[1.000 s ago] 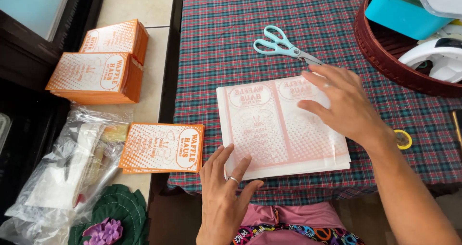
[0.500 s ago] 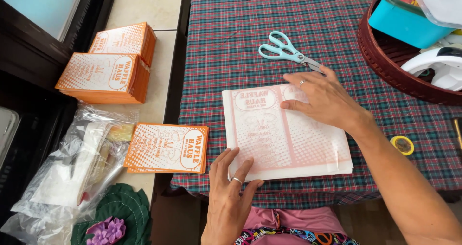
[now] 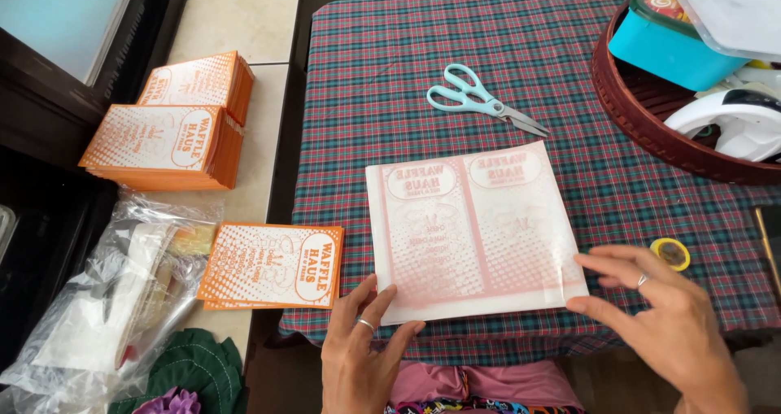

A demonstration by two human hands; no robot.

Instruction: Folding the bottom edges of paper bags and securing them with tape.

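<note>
A: Pale pink and white, that is the printed paper sheet (image 3: 472, 231) lying flat on the checked tablecloth (image 3: 504, 64), close to the table's near edge.

B: And the hands, what are they doing?

A: The left hand (image 3: 362, 353) is pressing its spread fingers on the sheet's near left corner, open and flat, gripping nothing. The right hand (image 3: 663, 320) is touching the near right corner with its fingertips, fingers spread and loose, nothing clenched. Whether it is pinching the edge, I cannot tell.

B: What is lying around the sheet?

A: A pair of light blue scissors (image 3: 480, 101) is resting on the cloth beyond the sheet, apart from it, blades shut. A small yellow tape roll (image 3: 669, 253) is sitting just beside the right hand. A round dark red basket (image 3: 643, 121) is standing at the far right, holding a turquoise box (image 3: 659, 48) and a white object (image 3: 728, 117) I cannot make out fully.

B: And off the table?

A: On the pale ledge (image 3: 236, 15) to the left, two stacks of orange printed sheets (image 3: 175, 141) are sitting side by side, well apart from the hands. A thinner orange stack (image 3: 272, 266) is lying nearer, just beside the table's corner. A crumpled clear plastic bag (image 3: 114, 300) is sprawling left of it, with green fabric (image 3: 187, 369) underneath.
</note>
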